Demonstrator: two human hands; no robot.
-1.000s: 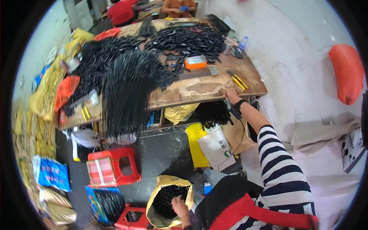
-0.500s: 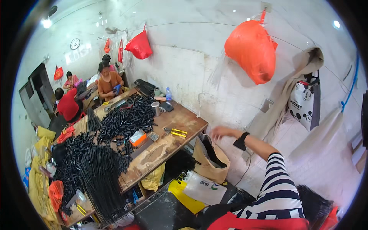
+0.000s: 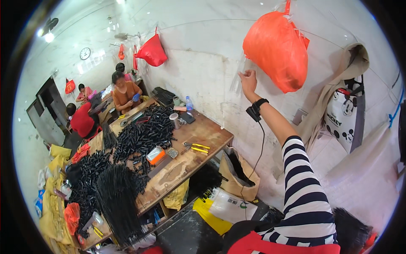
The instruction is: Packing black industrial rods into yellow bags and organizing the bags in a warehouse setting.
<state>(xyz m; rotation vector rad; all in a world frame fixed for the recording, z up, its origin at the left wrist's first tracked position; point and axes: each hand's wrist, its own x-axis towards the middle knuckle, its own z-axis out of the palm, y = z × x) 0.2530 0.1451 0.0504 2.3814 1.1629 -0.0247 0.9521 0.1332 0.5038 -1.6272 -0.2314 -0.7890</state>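
Note:
My right hand [image 3: 248, 83] is raised to the white wall, beside the lower left of a large hanging orange plastic bag [image 3: 277, 53]. Its thumb and forefinger are pinched together at thin, clear plastic strips [image 3: 235, 82] that hang down the wall next to the bag. A black band [image 3: 256, 110] with a cable is around that wrist, and a striped sleeve covers the upper arm. My left hand is out of sight.
A wooden table [image 3: 186, 163] bears piles of black tubular parts [image 3: 141, 133], a bundle of long black rods [image 3: 116, 203] and yellow-handled pliers [image 3: 199, 148]. Below its right edge stands an open brown bag [image 3: 239, 178]. Another person [image 3: 125, 95] works at the far side.
My right hand has risen from above the brown bag to the strips by the orange bag. Its fingers have closed into a pinch. The view has shifted slightly.

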